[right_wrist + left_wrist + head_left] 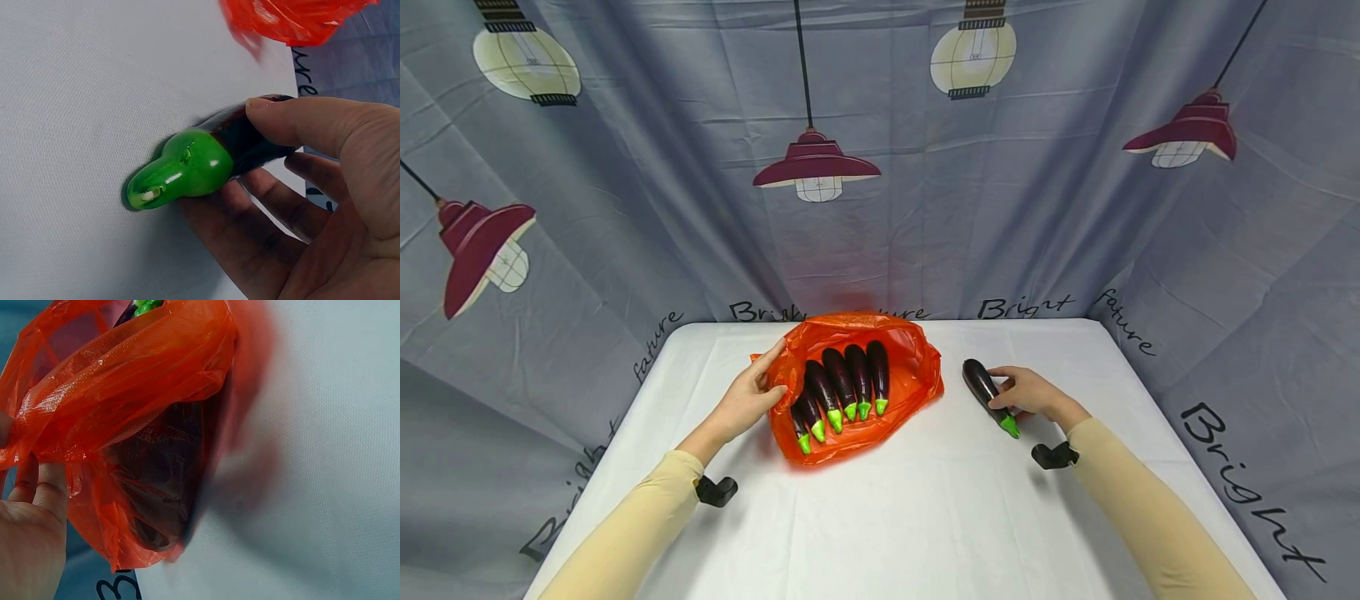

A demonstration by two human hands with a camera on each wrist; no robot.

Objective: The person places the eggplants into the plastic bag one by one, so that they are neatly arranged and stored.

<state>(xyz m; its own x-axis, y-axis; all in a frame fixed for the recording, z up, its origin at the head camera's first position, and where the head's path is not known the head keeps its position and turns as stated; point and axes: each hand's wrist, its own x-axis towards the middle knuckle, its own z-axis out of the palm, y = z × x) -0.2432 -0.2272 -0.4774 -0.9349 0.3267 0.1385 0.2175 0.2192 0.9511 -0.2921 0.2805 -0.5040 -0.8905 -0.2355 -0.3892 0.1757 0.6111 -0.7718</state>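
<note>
An orange plastic bag point(910, 400) lies with its mouth spread wide, and several dark purple eggplants point(840, 382) with green stems lie side by side in it. At the bag's left rim, my left hand point(747, 404) pinches the film between thumb and fingers; the left wrist view shows that hand point(34, 544) partly behind the plastic. To the right of the bag, apart from it, one more eggplant point(979, 385) rests on the table. My right hand point(1030, 393) grips it, thumb on the near side and fingers beneath, as the right wrist view shows; its green stem point(197, 162) points towards me.
A white-covered table point(880, 533) bears everything. Behind it and along both sides hangs a grey-blue curtain point(880, 250) printed with lamps and lettering. A black wrist mount point(717, 492) sits on the left sleeve, another mount point(1055, 456) on the right.
</note>
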